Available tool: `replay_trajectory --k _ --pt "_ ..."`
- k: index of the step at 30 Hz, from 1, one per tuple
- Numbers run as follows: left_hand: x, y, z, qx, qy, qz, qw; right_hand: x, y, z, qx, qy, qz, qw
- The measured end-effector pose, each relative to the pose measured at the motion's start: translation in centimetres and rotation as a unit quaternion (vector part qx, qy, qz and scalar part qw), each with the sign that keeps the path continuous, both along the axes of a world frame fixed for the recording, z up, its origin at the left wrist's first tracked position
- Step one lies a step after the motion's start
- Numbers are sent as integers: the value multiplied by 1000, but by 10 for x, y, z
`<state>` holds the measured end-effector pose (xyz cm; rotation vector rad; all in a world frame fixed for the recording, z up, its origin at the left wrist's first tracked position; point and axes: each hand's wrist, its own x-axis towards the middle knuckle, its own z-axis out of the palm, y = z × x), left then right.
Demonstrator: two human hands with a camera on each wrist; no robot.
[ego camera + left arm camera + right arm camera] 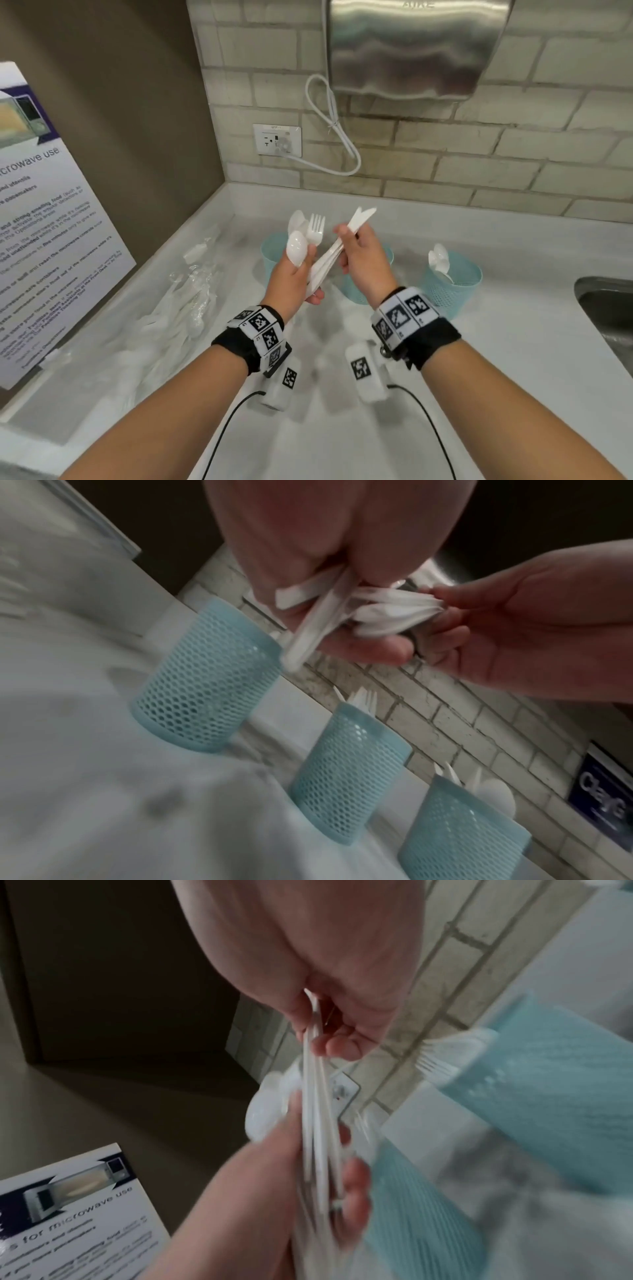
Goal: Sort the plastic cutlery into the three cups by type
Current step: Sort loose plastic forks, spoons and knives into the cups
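Head view: knives (359, 219) are being drawn by the pinching right hand (363, 255) from a mixed bundle gripped in the left hand (294, 277) above the counter (513, 342); next, the matching cup (455, 274) must be chosen.

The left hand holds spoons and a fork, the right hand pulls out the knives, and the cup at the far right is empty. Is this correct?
Not quite: the head view shows the far-right cup already holding spoons. Left hand and right hand are as you say.
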<state>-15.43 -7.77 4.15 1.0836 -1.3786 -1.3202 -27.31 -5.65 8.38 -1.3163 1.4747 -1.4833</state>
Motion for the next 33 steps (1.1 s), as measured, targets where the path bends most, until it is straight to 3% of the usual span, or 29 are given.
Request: replay_trajectory --k 4,7,14,23,29,33 --pt "25 -13 3 -10 13 77 997 -6 -33 30 -64 45 -74 994" --pt "39 -20 2 -55 -18 100 993 8 -49 37 -68 73 -50 994" --pt "43 -20 -1 -79 -22 68 994 37 -60 12 94 136 64 984" --pt "24 -19 5 -68 -19 27 997 37 -20 7 -14 14 41 999" --pt "2 -13 10 -58 -42 -21 997 -3 -14 26 -78 -10 -75 994" --pt "-10 -16 3 -81 -58 8 995 -42 -11 31 -98 50 -137 984"
